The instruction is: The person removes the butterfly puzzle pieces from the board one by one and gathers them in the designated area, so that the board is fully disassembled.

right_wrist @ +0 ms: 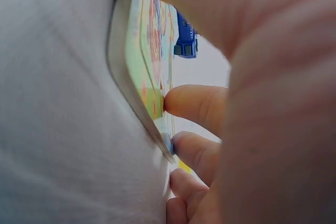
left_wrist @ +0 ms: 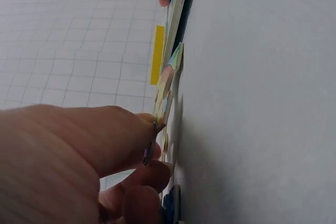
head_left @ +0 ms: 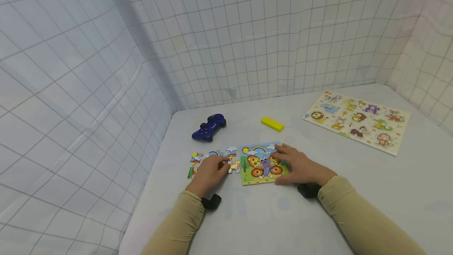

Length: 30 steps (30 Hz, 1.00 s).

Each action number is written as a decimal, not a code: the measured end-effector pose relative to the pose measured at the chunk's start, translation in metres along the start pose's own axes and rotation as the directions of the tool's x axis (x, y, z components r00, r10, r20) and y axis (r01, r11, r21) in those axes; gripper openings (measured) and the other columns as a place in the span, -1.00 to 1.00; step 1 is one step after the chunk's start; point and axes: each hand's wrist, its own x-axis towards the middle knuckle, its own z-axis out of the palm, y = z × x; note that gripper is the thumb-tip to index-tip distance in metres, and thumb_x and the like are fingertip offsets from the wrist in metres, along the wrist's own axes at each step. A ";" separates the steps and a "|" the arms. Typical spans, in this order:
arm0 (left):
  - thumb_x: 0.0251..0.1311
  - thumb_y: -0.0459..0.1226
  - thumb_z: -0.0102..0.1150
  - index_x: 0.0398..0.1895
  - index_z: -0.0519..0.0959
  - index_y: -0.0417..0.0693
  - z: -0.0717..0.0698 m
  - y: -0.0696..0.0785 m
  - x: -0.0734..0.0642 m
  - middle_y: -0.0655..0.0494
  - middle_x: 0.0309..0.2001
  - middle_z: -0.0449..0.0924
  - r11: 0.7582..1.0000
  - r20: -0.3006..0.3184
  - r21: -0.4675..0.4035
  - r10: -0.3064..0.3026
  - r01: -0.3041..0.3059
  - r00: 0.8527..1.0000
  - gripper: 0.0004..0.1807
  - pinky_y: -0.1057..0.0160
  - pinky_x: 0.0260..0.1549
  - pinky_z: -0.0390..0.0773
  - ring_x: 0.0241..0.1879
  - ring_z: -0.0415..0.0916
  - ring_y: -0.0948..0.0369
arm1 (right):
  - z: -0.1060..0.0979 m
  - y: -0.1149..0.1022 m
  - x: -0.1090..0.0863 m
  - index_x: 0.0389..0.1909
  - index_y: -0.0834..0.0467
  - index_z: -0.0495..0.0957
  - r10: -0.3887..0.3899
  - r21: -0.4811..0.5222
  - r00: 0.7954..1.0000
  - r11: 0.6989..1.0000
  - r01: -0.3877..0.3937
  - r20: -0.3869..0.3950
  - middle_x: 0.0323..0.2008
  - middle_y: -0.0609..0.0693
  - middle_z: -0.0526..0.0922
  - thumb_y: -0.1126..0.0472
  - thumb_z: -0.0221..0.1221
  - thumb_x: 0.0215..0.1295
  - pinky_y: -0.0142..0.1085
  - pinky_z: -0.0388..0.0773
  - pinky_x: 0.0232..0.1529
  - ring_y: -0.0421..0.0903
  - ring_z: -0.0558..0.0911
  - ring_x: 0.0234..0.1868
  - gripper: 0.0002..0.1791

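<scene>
In the head view my left hand [head_left: 209, 173] is over a group of loose jigsaw pieces [head_left: 196, 160] with colourful printed pictures. Between its thumb and finger it pinches a puzzle piece [left_wrist: 164, 90], tilted up off the table in the left wrist view. To the right lies a square butterfly puzzle board [head_left: 260, 182], its picture showing a purple butterfly under a rainbow. My right hand [head_left: 301, 167] rests at the board's right side. Its thumb is by the near edge and its fingertips [right_wrist: 176, 99] touch the printed face. The left hand covers some of the loose pieces.
A blue game controller [head_left: 209, 128] lies behind the loose pieces. A yellow block [head_left: 272, 124] is behind the board. Far right lies a large animal peg puzzle [head_left: 357, 121]. Grid-patterned cloth walls [head_left: 240, 38] surround the white table [head_left: 255, 223] at the back and sides.
</scene>
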 end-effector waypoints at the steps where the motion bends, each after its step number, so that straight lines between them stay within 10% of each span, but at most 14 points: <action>1: 0.44 -0.17 0.23 0.10 0.71 -0.07 0.000 0.000 0.000 0.09 -0.21 0.66 1.000 0.004 0.004 -0.004 0.004 1.000 -0.71 0.19 -0.23 0.52 -0.26 0.49 0.24 | 0.000 0.000 0.000 0.50 0.12 0.37 0.000 0.000 1.000 1.000 0.000 0.001 0.60 0.21 0.12 -0.30 0.43 0.11 0.45 0.09 0.37 0.34 -0.01 0.61 0.01; 16: 0.42 -0.11 0.25 0.11 0.67 -0.03 0.003 0.001 0.002 0.14 -0.31 0.54 0.996 0.000 0.070 -0.049 0.049 0.999 -0.69 0.25 -0.36 0.42 -0.36 0.38 0.25 | 0.001 0.002 0.002 0.51 0.08 0.35 0.032 0.008 0.999 0.999 -0.032 0.020 0.62 0.18 0.09 -0.30 0.43 0.12 0.42 0.05 0.41 0.33 -0.05 0.62 0.00; 23: 0.40 -0.14 0.26 0.13 0.65 -0.01 0.008 0.008 0.001 0.12 -0.22 0.59 0.997 -0.122 0.070 0.045 -0.037 0.991 -0.69 0.25 -0.35 0.50 -0.37 0.45 0.26 | 0.002 0.005 0.002 0.51 0.08 0.35 0.029 0.014 0.999 0.999 -0.029 0.021 0.62 0.19 0.07 -0.31 0.43 0.12 0.41 0.05 0.42 0.33 -0.05 0.62 0.01; 30: 0.28 0.12 0.33 0.21 0.63 0.08 0.019 0.029 -0.001 0.30 -0.21 0.51 0.976 0.117 0.057 0.202 -0.209 0.973 -0.47 0.34 -0.28 0.47 -0.30 0.42 0.35 | 0.003 -0.004 0.002 0.54 0.10 0.30 0.014 0.065 0.998 0.998 -0.010 -0.068 0.63 0.20 0.03 -0.25 0.38 0.22 0.43 0.03 0.41 0.32 -0.04 0.62 -0.05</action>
